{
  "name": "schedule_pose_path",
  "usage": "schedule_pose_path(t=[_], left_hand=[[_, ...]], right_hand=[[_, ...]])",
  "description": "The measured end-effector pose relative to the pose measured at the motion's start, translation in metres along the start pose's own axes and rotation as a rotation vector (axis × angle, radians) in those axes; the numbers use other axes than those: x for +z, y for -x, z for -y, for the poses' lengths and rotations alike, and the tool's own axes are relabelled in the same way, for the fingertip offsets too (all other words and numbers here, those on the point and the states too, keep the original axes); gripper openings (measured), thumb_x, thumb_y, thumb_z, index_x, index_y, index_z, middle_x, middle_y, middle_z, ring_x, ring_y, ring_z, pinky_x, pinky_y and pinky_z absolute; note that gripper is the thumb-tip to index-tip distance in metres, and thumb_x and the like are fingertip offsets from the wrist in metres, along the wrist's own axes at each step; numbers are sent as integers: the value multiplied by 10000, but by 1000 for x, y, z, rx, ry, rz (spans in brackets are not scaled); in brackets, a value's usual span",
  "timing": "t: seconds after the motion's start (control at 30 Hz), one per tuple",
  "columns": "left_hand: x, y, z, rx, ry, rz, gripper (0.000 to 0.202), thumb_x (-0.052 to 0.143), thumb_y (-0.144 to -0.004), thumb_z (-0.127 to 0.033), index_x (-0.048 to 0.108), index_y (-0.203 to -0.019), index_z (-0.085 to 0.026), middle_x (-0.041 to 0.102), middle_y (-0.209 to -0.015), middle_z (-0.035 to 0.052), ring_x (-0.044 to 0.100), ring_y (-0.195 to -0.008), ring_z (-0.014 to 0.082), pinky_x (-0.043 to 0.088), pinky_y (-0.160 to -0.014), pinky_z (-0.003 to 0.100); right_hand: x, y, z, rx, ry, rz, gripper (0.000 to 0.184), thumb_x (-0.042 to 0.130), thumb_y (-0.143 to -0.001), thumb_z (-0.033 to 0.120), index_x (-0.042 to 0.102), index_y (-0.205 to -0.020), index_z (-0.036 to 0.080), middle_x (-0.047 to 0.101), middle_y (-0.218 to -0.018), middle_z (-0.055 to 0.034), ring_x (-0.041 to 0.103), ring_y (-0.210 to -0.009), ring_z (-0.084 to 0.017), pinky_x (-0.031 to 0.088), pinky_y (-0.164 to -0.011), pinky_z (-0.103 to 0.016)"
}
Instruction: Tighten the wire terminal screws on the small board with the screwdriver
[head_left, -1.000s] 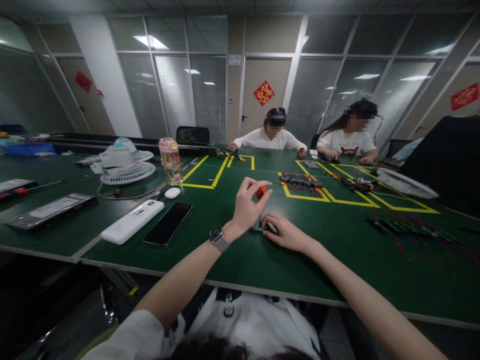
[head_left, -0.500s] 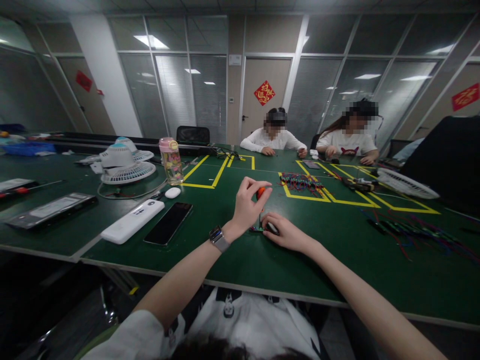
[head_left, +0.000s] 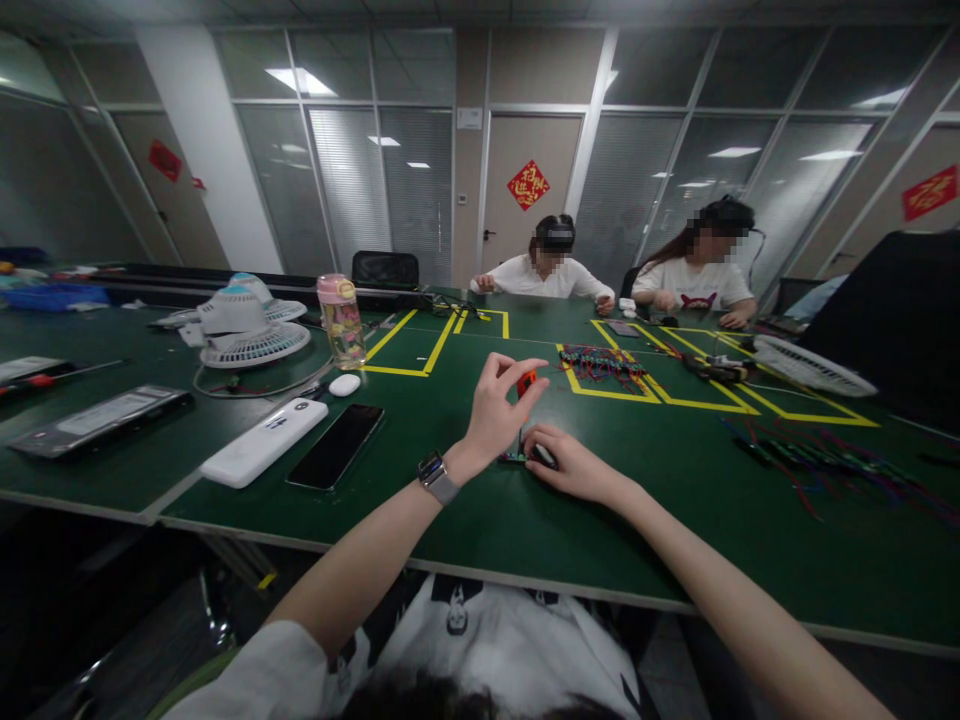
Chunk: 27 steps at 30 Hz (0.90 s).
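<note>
Just above the table, my left hand, with a watch on its wrist, curls its thumb and fingers round the red-orange handle of a screwdriver. The screwdriver stands nearly upright, its thin shaft reaching down to a small green circuit board. The tip is hard to make out. My right hand rests on the table with its fingers closed on the board's right side, beside a dark rounded part. Those fingers partly cover the board.
A black phone, a white power bank and a bottle are on the left, near fans. Wired boards lie inside yellow tape, with more at right. Two people sit across the table.
My left fingers have shifted slightly on the screwdriver handle, with thumb and forefinger farther apart. My right hand stays put. Across the table, one person has raised a hand.
</note>
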<state>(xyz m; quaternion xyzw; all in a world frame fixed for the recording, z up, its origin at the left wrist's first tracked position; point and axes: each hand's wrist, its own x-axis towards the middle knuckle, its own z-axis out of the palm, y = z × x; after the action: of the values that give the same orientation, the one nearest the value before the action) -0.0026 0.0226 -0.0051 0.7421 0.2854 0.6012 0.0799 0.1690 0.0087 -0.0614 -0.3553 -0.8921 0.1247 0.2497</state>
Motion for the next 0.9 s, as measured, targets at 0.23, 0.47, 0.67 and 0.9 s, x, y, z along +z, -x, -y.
schedule_pose_path(t=[0.23, 0.47, 0.67, 0.9], left_hand=[[0, -2, 2, -13, 106, 88, 337, 384, -988, -202, 544, -1285, -197, 621, -1062, 60, 585, -986, 156, 449, -907, 294], [-2, 0, -2, 23, -1, 9, 219, 524, -940, -296, 672, -1070, -201, 559, -904, 35, 551, -856, 155, 460, -806, 283], [-2, 0, -2, 62, 44, 25, 285, 414, -979, -206, 613, -1183, -196, 613, -1014, 57, 572, -962, 161, 457, -875, 294], [-2, 1, -2, 84, -76, -19, 238, 503, -948, -280, 667, -1101, -198, 557, -950, 57, 542, -911, 171, 462, -833, 302]], right_hand=[[-1, 1, -1, 3, -6, 3, 87, 586, -828, 119, 566, -876, 189, 590, -960, -68, 559, -901, -213, 474, -841, -362], [0, 0, 0, -3, -16, -7, 77, 592, -835, 127, 565, -867, 192, 590, -953, -63, 559, -893, -211, 478, -828, -363], [0, 0, 0, -4, -19, -3, 69, 590, -840, 133, 564, -864, 192, 595, -953, -65, 562, -892, -209, 477, -830, -363], [0, 0, 0, 2, -4, -2, 70, 591, -842, 134, 561, -871, 190, 592, -956, -63, 565, -893, -207, 477, -821, -351]])
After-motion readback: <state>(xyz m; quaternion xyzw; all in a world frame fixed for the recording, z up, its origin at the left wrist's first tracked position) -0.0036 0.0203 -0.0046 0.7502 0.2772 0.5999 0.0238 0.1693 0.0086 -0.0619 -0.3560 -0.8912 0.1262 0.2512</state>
